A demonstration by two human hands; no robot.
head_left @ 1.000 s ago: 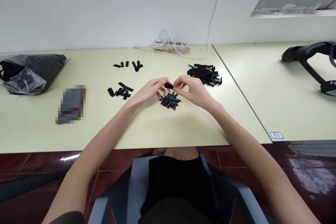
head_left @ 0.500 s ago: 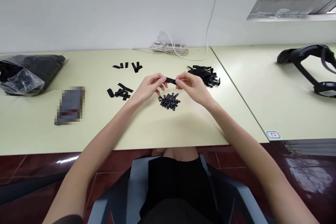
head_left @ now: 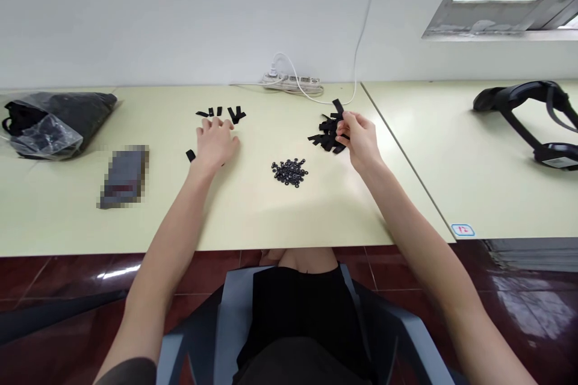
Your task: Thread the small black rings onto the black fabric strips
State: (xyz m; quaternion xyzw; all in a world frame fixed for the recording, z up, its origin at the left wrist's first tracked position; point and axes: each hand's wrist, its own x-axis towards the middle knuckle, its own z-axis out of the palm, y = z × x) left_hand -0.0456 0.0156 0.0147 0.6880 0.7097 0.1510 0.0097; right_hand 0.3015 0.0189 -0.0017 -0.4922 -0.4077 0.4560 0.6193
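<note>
Above the dark pile on the right, my right hand point(head_left: 360, 137) pinches a short black fabric strip point(head_left: 338, 106) that points up and away. Under those fingers lies the heap of black strips point(head_left: 326, 137). My left hand point(head_left: 217, 143) is palm down with its fingers spread, hiding most of the lower left group of strips; one black strip point(head_left: 190, 156) shows beside it. Just beyond its fingertips are several small black pieces point(head_left: 211, 112) and a cluster of crossed strips point(head_left: 236, 115). Between the hands sits a pile of small black rings point(head_left: 289, 172).
At the left are a plastic bag point(head_left: 88, 120) with black contents and a blurred-out grey object point(head_left: 124, 177). A power strip point(head_left: 292, 82) with a white cable lies by the wall. A black headset-like frame point(head_left: 519, 108) rests on the right-hand table point(head_left: 456, 150).
My hands have moved apart from the strip they held together. The left went left over the lower group, opening; the right moved right to the heap and now holds a strip.
</note>
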